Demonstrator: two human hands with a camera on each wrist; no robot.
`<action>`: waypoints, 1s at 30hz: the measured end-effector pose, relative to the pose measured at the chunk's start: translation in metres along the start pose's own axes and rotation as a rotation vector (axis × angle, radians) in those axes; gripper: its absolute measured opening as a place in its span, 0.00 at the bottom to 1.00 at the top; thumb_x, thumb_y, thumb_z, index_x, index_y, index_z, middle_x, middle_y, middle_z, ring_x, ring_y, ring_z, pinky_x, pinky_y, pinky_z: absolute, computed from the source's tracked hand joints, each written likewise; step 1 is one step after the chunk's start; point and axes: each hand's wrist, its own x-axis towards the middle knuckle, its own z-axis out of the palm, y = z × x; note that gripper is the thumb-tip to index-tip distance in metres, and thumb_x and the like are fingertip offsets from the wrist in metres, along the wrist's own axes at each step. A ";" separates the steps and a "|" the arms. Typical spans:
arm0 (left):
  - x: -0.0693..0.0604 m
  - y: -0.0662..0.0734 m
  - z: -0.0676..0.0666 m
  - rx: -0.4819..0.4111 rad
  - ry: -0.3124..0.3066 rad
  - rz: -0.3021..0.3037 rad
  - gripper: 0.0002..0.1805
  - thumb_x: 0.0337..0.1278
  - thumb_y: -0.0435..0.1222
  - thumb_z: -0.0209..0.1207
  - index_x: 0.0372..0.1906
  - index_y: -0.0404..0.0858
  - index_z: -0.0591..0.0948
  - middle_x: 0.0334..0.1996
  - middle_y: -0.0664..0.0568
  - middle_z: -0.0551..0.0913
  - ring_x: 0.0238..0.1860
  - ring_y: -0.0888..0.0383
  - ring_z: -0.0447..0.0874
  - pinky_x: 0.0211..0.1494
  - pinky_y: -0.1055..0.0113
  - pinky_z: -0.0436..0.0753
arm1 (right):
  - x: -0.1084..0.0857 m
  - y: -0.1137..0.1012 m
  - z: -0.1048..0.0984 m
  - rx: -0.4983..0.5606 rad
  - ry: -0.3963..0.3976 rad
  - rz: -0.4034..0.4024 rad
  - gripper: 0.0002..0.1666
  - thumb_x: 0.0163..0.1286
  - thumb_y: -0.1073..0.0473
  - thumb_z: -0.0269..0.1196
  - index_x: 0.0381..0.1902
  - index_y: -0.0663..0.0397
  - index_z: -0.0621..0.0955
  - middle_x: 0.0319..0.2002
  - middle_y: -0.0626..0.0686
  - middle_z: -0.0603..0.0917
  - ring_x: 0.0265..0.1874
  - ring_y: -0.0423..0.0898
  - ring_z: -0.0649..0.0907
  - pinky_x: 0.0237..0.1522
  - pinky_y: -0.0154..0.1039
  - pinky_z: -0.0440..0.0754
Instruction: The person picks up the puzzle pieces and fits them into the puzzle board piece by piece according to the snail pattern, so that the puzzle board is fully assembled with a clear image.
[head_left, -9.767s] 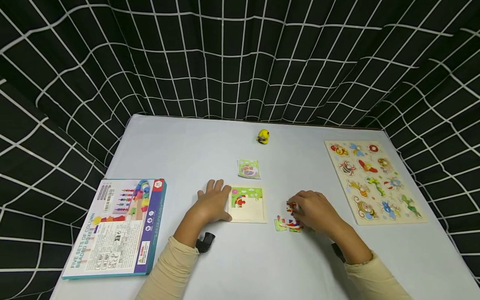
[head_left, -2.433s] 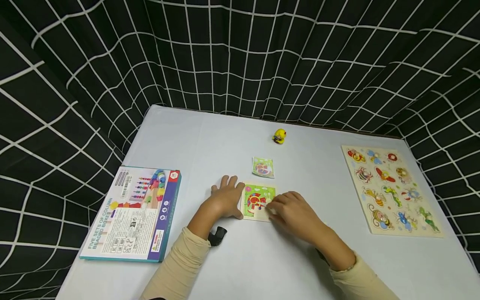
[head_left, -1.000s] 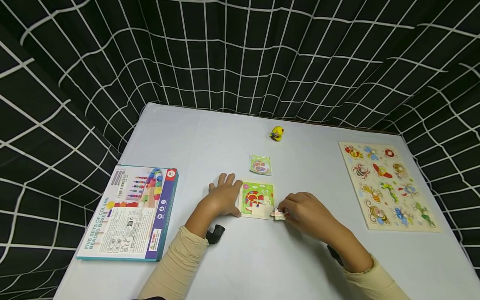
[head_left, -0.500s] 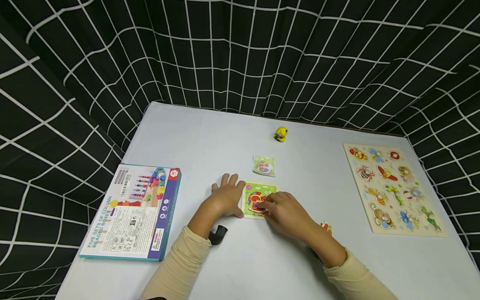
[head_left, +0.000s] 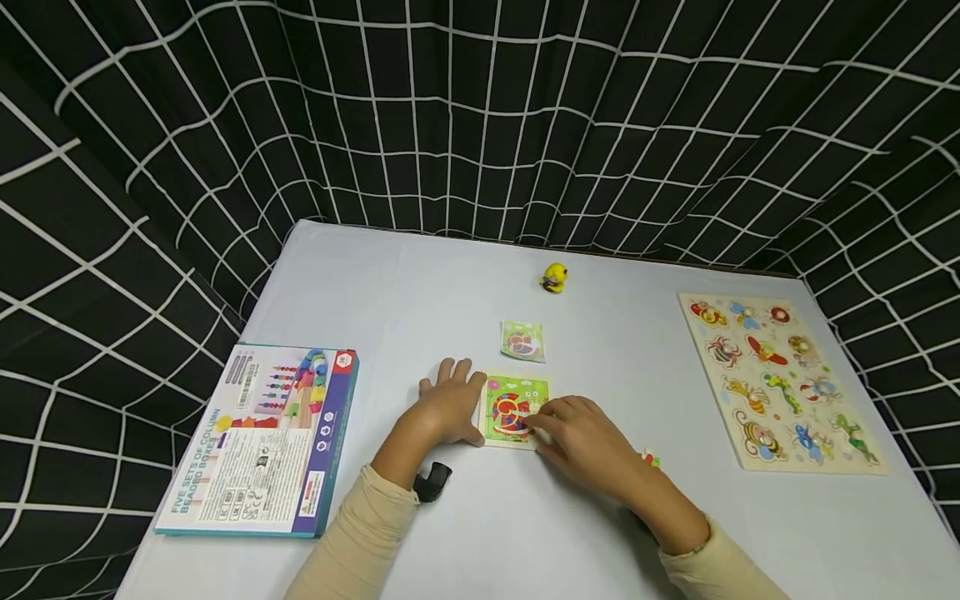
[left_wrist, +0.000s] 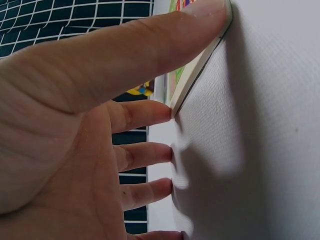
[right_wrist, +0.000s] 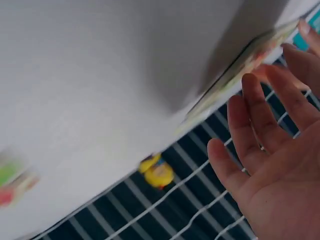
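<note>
A square wooden jigsaw puzzle (head_left: 498,429) with a red snail-like picture on green lies flat at the table's middle. My left hand (head_left: 447,410) rests at its left side; in the left wrist view the thumb (left_wrist: 200,20) lies over one corner and the index fingertip touches another. The fingers are spread and fairly straight. My right hand (head_left: 581,437) reaches over the puzzle's right part, fingertips touching its pieces and hiding some of them. In the right wrist view its other fingers are loosely bent. A loose puzzle piece (head_left: 651,458) lies beside the right forearm, partly hidden.
A small picture card (head_left: 522,341) lies behind the puzzle, with a yellow toy bird (head_left: 554,277) farther back. On the left is a beaded-toy box (head_left: 255,442); on the right, an insect peg board (head_left: 780,383). Black gridded cloth (head_left: 450,125) surrounds the white table.
Pieces from the right have been set into the puzzle, whose picture has filled out. My right hand brought a piece over and now touches the puzzle. The left hand stays at the board's left side.
</note>
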 end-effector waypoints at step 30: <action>-0.002 -0.001 0.002 -0.016 0.008 0.016 0.52 0.37 0.45 0.78 0.70 0.38 0.65 0.73 0.39 0.56 0.73 0.40 0.46 0.61 0.37 0.62 | -0.108 0.064 -0.026 -0.020 -0.165 0.400 0.23 0.47 0.57 0.77 0.43 0.52 0.84 0.38 0.46 0.84 0.39 0.48 0.83 0.43 0.51 0.79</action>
